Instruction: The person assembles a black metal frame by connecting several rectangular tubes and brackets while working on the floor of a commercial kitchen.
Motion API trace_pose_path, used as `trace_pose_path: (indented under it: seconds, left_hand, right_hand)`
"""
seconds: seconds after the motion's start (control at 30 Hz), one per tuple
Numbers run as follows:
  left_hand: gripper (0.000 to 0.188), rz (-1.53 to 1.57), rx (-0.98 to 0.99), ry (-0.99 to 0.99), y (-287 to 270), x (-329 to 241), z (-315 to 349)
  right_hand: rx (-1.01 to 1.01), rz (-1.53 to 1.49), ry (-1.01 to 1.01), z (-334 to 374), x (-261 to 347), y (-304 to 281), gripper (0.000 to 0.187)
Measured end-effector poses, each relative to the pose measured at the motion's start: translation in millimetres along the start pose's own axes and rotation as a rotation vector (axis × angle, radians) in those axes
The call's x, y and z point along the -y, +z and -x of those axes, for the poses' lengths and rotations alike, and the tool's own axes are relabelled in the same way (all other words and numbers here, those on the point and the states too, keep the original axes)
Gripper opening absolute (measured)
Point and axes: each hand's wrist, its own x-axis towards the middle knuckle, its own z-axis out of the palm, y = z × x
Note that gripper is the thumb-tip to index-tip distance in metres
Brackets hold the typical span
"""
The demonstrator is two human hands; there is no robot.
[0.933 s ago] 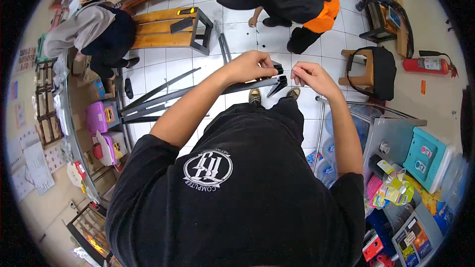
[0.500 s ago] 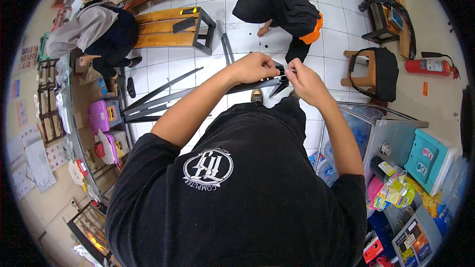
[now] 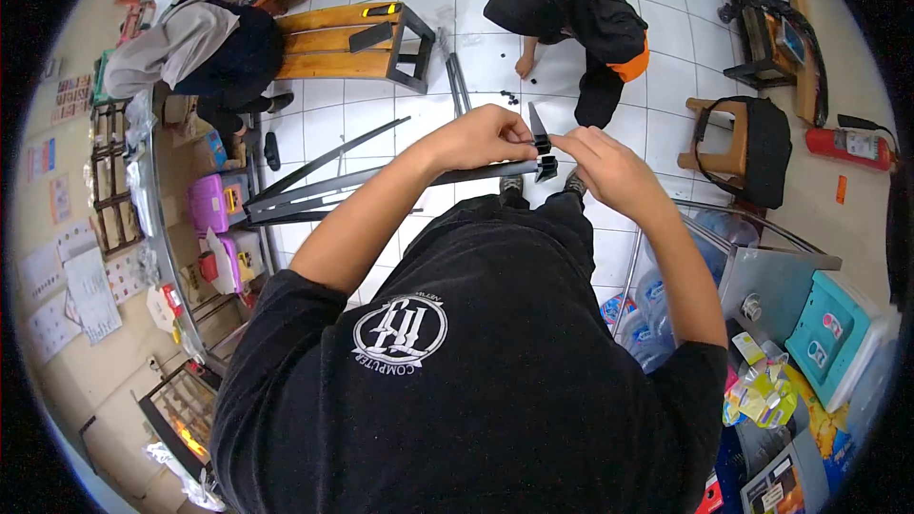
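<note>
My left hand is closed, thumb and fingertips pinched at a black angular end piece in front of my waist. A long dark grey metal bar runs from that piece out to the left, beneath my left forearm. From the same spot a dark pointed strip sticks up away from me. My right hand meets the piece from the right, fingers pressed together at its edge. Whatever lies between the right fingertips is hidden.
More grey bars fan out at left, others lie ahead. Small black bits dot the tiles near a crouching person. Another person is by a wooden bench. A stool stands right.
The view has shifted, moving the surroundings rightward. The dark strip now points away from me beside the joint. My right fingers have straightened and turned over it; my left hand stays near the joint.
</note>
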Motion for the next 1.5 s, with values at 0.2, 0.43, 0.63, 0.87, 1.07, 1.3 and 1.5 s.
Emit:
trace_pose_path:
  seconds: [0.2, 0.43, 0.63, 0.87, 1.07, 1.3, 1.5]
  left_hand:
    - [0.032, 0.02, -0.029, -0.036, 4, -4, 5]
    - [0.026, 0.069, 0.011, -0.147, 7, -13, 9]
    - [0.026, 0.039, -0.025, -0.183, 12, -16, 12]
    - [0.028, -0.008, -0.043, -0.202, 19, -22, 8]
    - [0.033, -0.081, -0.036, -0.256, 14, -21, 9]
    - [0.038, -0.063, -0.005, -0.242, 16, -17, 10]
    - [0.04, -0.07, -0.035, -0.202, 16, -17, 12]
  right_hand:
    - [0.07, 0.123, -0.106, 1, -12, -11, 0.053]
    - [0.211, -0.338, 0.234, -11, -27, -2, 0.047]
    - [0.242, -1.219, 0.669, -23, -40, 6, 0.048]
    - [-0.138, -0.81, 0.366, -25, -30, 49, 0.026]
    - [-0.191, -0.988, 0.206, -9, -30, 63, 0.032]
    - [0.149, -0.521, 0.159, -3, -41, 31, 0.02]
    - [0.102, -0.36, 0.025, -7, -46, 26, 0.02]
